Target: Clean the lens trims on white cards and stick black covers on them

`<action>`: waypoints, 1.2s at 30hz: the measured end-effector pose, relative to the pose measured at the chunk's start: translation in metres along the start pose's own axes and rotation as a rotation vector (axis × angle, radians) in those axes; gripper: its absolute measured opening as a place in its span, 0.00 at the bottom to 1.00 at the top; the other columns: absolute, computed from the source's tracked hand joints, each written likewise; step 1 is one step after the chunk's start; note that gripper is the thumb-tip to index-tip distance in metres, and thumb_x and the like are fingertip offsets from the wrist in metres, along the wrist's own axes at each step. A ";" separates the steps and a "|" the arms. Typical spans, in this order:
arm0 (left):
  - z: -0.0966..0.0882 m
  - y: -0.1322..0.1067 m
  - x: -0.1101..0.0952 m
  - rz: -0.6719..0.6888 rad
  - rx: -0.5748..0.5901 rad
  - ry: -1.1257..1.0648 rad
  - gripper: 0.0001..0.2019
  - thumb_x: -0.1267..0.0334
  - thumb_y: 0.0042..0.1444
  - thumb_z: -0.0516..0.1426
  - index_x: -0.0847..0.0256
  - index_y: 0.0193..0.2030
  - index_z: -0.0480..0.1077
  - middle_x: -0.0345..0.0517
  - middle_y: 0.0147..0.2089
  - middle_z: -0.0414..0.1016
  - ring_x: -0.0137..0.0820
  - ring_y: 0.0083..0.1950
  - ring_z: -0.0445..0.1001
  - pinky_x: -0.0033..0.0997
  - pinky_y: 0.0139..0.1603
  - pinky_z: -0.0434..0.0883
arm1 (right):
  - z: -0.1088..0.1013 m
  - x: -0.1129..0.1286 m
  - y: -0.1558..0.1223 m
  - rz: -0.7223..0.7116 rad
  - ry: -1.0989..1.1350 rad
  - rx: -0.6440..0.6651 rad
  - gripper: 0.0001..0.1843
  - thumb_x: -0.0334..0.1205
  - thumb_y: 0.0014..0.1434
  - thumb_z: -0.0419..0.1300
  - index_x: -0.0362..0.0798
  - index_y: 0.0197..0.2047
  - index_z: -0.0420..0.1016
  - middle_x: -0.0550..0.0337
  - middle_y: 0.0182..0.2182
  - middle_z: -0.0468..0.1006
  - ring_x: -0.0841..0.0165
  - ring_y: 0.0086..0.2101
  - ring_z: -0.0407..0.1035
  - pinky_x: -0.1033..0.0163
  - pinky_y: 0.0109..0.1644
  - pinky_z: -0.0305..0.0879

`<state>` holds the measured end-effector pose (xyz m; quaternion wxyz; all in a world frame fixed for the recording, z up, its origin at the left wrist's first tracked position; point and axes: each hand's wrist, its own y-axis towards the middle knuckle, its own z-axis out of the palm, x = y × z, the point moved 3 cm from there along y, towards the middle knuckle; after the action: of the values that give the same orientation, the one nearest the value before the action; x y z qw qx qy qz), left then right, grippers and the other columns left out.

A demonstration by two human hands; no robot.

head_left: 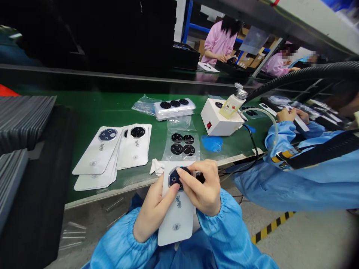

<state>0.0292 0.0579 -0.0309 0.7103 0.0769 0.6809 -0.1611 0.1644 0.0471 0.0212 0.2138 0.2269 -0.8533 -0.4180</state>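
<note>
A white phone back cover [177, 220] is held up at the table's front edge, its lower end toward me. My left hand [154, 209] grips its left side, with the thumb on the dark octagonal camera lens cover [174, 180] at the top. Bent over the right side, my right hand [203, 186] has its fingertips pinched at that lens cover, partly hiding it. Beyond, a clear film sheet [183, 157] carries several black lens covers [176, 149]. To the left lie two stacks of white back covers, a left stack [95, 155] and a right stack [133, 155].
Crumpled white tissue [157, 167] lies by my left hand. Further back are bagged lens sheets [175, 110] and a white box [220, 119] bearing a pump bottle [233, 104]. Grey dividers [22, 119] stand at left. A co-worker's blue sleeve [283, 132] is at right.
</note>
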 end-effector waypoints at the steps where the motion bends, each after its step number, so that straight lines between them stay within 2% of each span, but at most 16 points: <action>1: 0.000 0.000 -0.001 0.008 0.004 0.016 0.18 0.53 0.59 0.52 0.56 0.54 0.65 0.47 0.46 0.76 0.31 0.32 0.73 0.27 0.30 0.71 | 0.000 0.000 0.000 -0.015 0.002 0.016 0.14 0.28 0.53 0.59 0.50 0.43 0.73 0.56 0.34 0.70 0.66 0.37 0.63 0.56 0.38 0.62; 3: -0.001 0.000 -0.003 0.030 0.010 0.052 0.17 0.54 0.59 0.52 0.56 0.53 0.65 0.46 0.45 0.76 0.31 0.32 0.73 0.27 0.31 0.71 | 0.000 -0.002 0.000 0.001 0.039 0.039 0.13 0.29 0.54 0.59 0.51 0.43 0.73 0.57 0.34 0.69 0.67 0.36 0.64 0.57 0.38 0.62; 8: 0.002 -0.001 -0.010 0.117 0.022 0.165 0.16 0.56 0.60 0.51 0.56 0.53 0.67 0.43 0.37 0.77 0.33 0.35 0.75 0.26 0.33 0.70 | -0.004 -0.008 0.003 0.211 0.190 0.023 0.08 0.30 0.56 0.58 0.49 0.39 0.71 0.59 0.33 0.68 0.71 0.33 0.64 0.61 0.36 0.65; 14: 0.003 -0.002 -0.012 0.213 0.028 0.319 0.11 0.61 0.58 0.53 0.57 0.47 0.69 0.40 0.34 0.76 0.31 0.33 0.74 0.25 0.35 0.68 | -0.007 -0.009 0.007 0.230 0.191 0.096 0.03 0.31 0.57 0.57 0.47 0.32 0.68 0.60 0.30 0.67 0.71 0.32 0.64 0.62 0.35 0.63; 18: 0.002 -0.002 -0.013 0.234 0.029 0.364 0.08 0.64 0.56 0.54 0.58 0.43 0.68 0.38 0.33 0.75 0.29 0.32 0.73 0.24 0.34 0.67 | -0.007 -0.010 0.008 0.176 0.161 0.147 0.04 0.30 0.57 0.56 0.47 0.32 0.66 0.60 0.30 0.67 0.71 0.32 0.64 0.62 0.34 0.62; 28: 0.006 -0.005 -0.017 0.154 0.069 0.255 0.09 0.65 0.58 0.54 0.58 0.46 0.67 0.33 0.32 0.75 0.24 0.31 0.73 0.18 0.34 0.69 | -0.004 -0.004 0.005 -0.134 -0.084 0.006 0.04 0.29 0.54 0.57 0.45 0.31 0.65 0.58 0.27 0.69 0.69 0.29 0.60 0.60 0.31 0.60; 36: 0.008 -0.007 -0.017 0.124 0.088 0.196 0.11 0.65 0.58 0.53 0.60 0.48 0.65 0.33 0.32 0.75 0.22 0.31 0.73 0.16 0.33 0.69 | -0.007 -0.005 0.003 -0.210 -0.117 -0.012 0.03 0.30 0.56 0.56 0.45 0.31 0.64 0.58 0.25 0.69 0.69 0.27 0.60 0.61 0.29 0.59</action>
<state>0.0344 0.0511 -0.0127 0.6449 0.1652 0.7333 -0.1383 0.1714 0.0471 0.0264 0.1202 0.2889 -0.8332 -0.4559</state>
